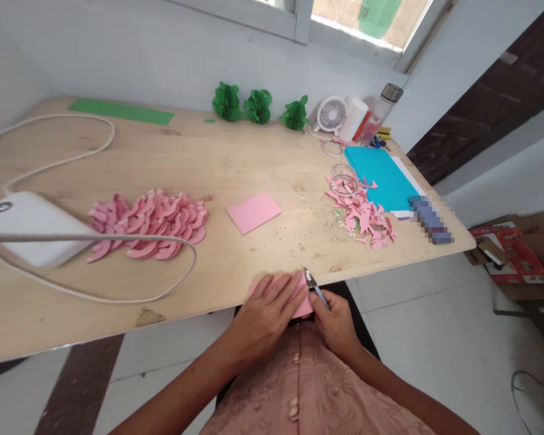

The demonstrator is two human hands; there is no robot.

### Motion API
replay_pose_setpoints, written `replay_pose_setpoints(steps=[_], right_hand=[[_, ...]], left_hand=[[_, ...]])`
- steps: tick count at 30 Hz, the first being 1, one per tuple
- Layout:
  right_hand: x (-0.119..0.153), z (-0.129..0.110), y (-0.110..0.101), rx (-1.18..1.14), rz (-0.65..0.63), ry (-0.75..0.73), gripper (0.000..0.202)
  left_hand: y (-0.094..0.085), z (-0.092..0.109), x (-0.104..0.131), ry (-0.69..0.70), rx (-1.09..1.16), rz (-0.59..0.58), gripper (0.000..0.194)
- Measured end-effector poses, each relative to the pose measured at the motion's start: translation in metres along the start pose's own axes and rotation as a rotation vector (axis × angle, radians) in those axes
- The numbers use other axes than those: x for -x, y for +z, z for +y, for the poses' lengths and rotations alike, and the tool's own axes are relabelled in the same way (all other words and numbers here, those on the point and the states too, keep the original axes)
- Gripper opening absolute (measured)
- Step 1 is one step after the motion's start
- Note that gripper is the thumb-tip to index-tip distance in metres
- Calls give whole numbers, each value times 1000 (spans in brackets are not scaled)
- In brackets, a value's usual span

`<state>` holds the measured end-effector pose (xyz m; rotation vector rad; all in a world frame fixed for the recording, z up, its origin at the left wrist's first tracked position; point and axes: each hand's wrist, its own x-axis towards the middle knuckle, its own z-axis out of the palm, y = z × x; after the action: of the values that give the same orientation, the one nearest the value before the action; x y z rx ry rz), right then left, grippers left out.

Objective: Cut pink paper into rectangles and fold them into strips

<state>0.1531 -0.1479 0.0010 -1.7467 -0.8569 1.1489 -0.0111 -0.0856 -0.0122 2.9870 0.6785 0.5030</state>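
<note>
Near the front edge of the table, my left hand (272, 305) lies on a piece of pink paper (301, 305), its fingers stretched out and flat. The paper reaches over the table edge towards me. My right hand (335, 320) is closed around small scissors (317, 290) with a blue-grey handle and a dark pointed end aimed away from me. Its thumb side is at the paper's right edge. Farther in on the table lies another pink sheet (254, 212). To its left are stacked pink curved paper cutouts (163, 223).
Pink paper scraps (367, 220) and rings of tape (344, 184) lie at the right by blue sheets (381, 175). Along the back stand green paper pompoms (257, 107), a small fan (332, 115) and a bottle (381, 112). A cable (181, 272) loops beside a white device (36, 226).
</note>
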Motion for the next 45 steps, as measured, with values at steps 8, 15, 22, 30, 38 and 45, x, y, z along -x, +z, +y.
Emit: replay_pose_setpoints(steps=[8,15,22,30,38,45], right_hand=[[-7,-4,-33,-98,330,-3,43],[-1,-4,-27,-255,155,80,43],[-14,-20,-41,-220,208,-46,43],[-41,-31,-44,-264,105,-102,45],[-73,-25,-56,260,178,-426,29],[-91,-18,-53,472,235,-595,27]], left_hand=[[-1,-1,1,5,3,-24,45],[-4,-1,0,-10,88,42,48],[-27,-13,-15,-150,139,146,61],[-18,-67,-65,-268,-126,201,54],[5,-87,-98,-294,-243,101,44],[18,-88,-93,-295,-194,63,42]])
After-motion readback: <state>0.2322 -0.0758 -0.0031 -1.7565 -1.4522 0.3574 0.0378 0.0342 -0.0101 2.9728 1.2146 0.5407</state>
